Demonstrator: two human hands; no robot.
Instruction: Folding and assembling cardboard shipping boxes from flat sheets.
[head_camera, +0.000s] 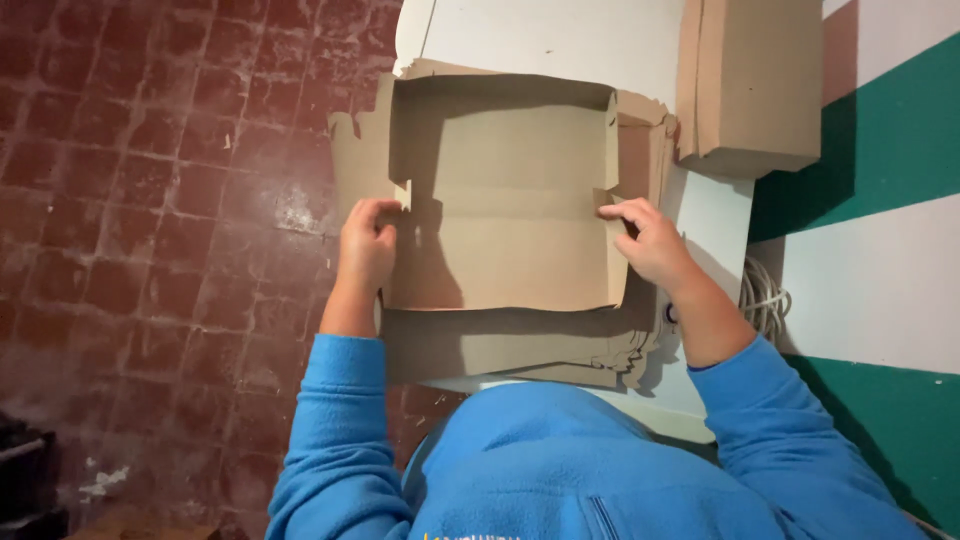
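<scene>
Left hand (365, 250) and right hand (645, 240) each pinching a side flap of the box (500, 190), at the tabletop's (560, 35) near edge.

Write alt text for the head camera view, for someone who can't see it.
A person in a blue fleece folds a flat brown cardboard box on a white table, the left hand and right hand each gripping a side flap. More flat cardboard lies underneath, a folded stack beyond.
</scene>
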